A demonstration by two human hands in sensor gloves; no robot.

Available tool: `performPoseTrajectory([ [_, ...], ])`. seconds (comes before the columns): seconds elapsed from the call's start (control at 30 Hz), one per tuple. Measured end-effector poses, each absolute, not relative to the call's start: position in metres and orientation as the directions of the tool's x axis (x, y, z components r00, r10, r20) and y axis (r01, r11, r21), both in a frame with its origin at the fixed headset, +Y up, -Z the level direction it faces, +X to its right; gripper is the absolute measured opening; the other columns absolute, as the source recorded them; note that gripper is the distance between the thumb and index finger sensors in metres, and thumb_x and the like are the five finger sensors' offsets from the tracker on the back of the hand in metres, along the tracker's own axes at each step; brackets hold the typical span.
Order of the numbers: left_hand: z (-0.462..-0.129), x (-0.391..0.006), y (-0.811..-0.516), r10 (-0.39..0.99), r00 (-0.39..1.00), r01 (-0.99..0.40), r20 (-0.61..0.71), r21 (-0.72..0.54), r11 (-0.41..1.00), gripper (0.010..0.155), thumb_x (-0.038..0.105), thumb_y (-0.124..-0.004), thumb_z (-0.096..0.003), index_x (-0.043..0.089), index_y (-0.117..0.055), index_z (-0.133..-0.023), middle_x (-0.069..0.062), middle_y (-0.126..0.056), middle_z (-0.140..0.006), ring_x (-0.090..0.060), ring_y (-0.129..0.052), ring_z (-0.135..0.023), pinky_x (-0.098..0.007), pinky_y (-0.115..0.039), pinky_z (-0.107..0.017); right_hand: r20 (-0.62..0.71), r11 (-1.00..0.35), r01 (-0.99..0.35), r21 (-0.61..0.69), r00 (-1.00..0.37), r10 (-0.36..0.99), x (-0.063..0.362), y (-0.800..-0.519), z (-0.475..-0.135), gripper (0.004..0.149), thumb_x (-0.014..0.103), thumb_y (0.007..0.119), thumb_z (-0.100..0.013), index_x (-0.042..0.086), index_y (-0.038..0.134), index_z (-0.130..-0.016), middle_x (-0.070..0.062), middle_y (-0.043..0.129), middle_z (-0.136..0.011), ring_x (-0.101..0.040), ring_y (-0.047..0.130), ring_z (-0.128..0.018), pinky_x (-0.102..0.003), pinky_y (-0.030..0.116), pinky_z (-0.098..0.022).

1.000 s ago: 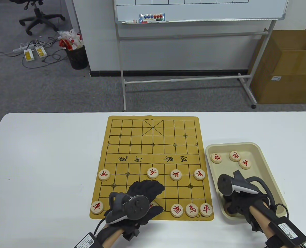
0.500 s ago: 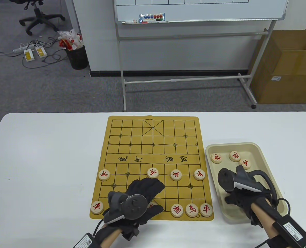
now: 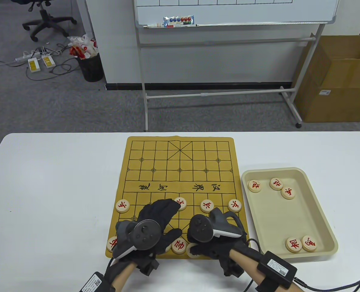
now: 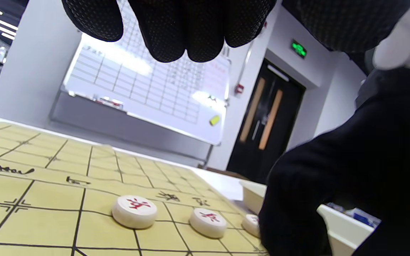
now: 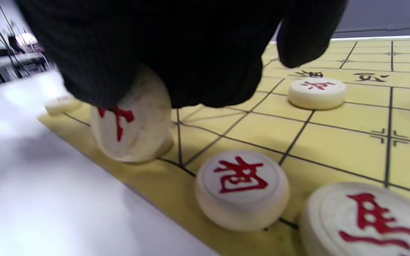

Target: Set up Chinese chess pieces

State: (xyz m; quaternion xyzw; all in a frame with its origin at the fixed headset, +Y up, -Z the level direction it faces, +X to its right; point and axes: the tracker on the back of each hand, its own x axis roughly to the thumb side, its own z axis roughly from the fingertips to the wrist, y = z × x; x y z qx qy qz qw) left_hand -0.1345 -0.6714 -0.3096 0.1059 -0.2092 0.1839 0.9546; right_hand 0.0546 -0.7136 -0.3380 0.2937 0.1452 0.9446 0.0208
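- The right wrist view alone shows the right hand (image 5: 176,53) gripping a tilted piece (image 5: 130,121) at the board's (image 3: 167,170) near edge; the table view hides it.
- Five pieces lie in the tray (image 3: 316,210).
- The left hand (image 3: 151,226) lies flat on the board, fingers spread, holding nothing.

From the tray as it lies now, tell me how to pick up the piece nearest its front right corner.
Pinch the piece across its round edge from straight above. It lies flat, touching another piece on its left, so set the fingers front and back.
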Motion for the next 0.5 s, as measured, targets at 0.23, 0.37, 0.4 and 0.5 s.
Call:
performPoseTrajectory([
  [0.23,-0.31,-0.136,-0.67,0.308,0.843,-0.401,0.442,0.134,0.906,0.079,0.06,-0.071,-0.0362,0.03,-0.052,-0.106,0.001,-0.062,-0.115,-0.026,-0.066,-0.109,-0.06,-0.057,-0.079,0.484,-0.927,0.056,0.371,-0.864,0.141,0.051,-0.733,-0.361,0.051,0.041,0.087,-0.042,0.021,0.081,-0.088,-0.004,0.094,-0.082,-0.027,0.095,-0.072,-0.061,0.061,-0.073],
  [0.37,-0.309,-0.135,-0.671,0.302,0.843,-0.396,0.445,0.135,0.908,0.08,0.06,-0.071,-0.0362,0.03,-0.051,-0.107,0.001,-0.061,-0.115,-0.026,-0.066,-0.109,-0.059,-0.057,-0.079,0.48,-0.927,0.055,0.37,-0.866,0.141,0.051,-0.737,-0.366,0.051,0.039,0.086,-0.043,0.02,0.08,-0.09,-0.005,0.093,-0.084,-0.028,0.094,-0.074,-0.061,0.061,-0.073],
  [0.4,-0.309,-0.134,-0.671,0.301,0.843,-0.395,0.445,0.134,0.909,0.08,0.06,-0.071,-0.0362,0.03,-0.051,-0.107,0.001,-0.061,-0.115,-0.026,-0.066,-0.109,-0.06,-0.057,-0.079,0.472,-0.927,0.055,0.372,-0.871,0.137,0.052,-0.739,-0.366,0.052,0.039,0.085,-0.043,0.02,0.08,-0.091,-0.006,0.093,-0.085,-0.029,0.093,-0.075,-0.061,0.06,-0.073],
  [0.5,-0.309,-0.133,-0.671,0.298,0.844,-0.391,0.446,0.133,0.911,0.08,0.06,-0.071,-0.0362,0.03,-0.051,-0.107,0.001,-0.061,-0.115,-0.026,-0.066,-0.109,-0.059,-0.057,-0.078,0.475,-0.938,0.086,0.337,-0.875,0.09,0.05,-0.743,-0.364,0.053,0.039,0.084,-0.044,0.019,0.08,-0.093,-0.007,0.092,-0.088,-0.03,0.092,-0.077,-0.061,0.06,-0.073],
])
